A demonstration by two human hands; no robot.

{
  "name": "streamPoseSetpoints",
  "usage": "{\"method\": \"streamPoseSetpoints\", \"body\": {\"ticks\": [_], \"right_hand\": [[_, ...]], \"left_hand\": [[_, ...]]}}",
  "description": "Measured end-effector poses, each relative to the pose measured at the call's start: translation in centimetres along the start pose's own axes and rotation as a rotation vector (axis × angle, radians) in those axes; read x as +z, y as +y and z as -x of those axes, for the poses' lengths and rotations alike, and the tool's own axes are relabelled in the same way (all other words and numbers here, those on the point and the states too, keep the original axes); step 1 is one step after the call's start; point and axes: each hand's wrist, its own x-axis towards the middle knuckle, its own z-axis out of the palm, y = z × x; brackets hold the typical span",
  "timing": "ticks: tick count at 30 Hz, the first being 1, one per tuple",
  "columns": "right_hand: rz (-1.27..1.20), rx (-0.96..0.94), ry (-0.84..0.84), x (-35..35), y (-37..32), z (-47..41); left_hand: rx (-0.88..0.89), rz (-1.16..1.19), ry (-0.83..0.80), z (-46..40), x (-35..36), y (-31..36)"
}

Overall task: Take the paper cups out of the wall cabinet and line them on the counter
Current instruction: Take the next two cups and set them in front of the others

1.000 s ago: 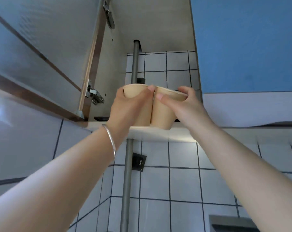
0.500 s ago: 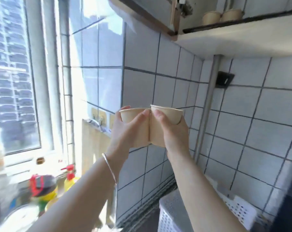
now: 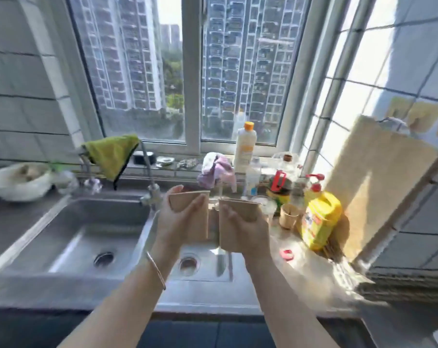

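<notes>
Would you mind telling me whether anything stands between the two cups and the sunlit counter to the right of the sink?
Nothing blocks the way down: both cups hang over the sink's right edge. The counter carries a yellow jug, bottles and a small pink item; bare space remains nearer.

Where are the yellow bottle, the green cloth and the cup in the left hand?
yellow bottle [image 3: 321, 219]: head view, middle of its body.
green cloth [image 3: 111, 155]: head view, centre of the hanging fabric.
left cup [image 3: 200, 222]: head view, bare side wall.
</notes>
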Motion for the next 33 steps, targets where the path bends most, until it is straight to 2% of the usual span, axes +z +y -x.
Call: {"method": "streamPoseSetpoints", "body": {"ticks": [3, 7, 12, 15, 23, 26, 33], "right_hand": [[0.092, 0.074, -0.169, 7.0, 2.8, 3.9], [0.098, 0.175, -0.335, 18.4, 5.4, 8.8], [0.186, 0.220, -0.578, 30.5, 8.3, 13.7], [0.244, 0.246, -0.714, 37.4, 10.4, 16.0], [0.328, 0.282, -1.101, 53.7, 15.7, 22.4], [0.377, 0.307, -1.301, 59.0, 17.8, 25.5], [0.514, 0.343, -1.563, 67.2, 21.6, 33.6]], "left_hand": [[0.036, 0.052, 0.128, 0.1, -9.8, 0.5], [0.024, 0.053, 0.314, 0.4, -22.0, 0.9], [0.052, -0.006, 0.614, 1.5, -34.9, 0.9], [0.036, 0.041, 0.783, 2.0, -41.6, 0.8], [0.117, 0.109, 1.234, 3.1, -56.6, 1.2], [0.117, 0.126, 1.386, 4.6, -61.7, 1.0], [0.052, 0.216, 1.573, 7.9, -70.7, -0.1]]}}
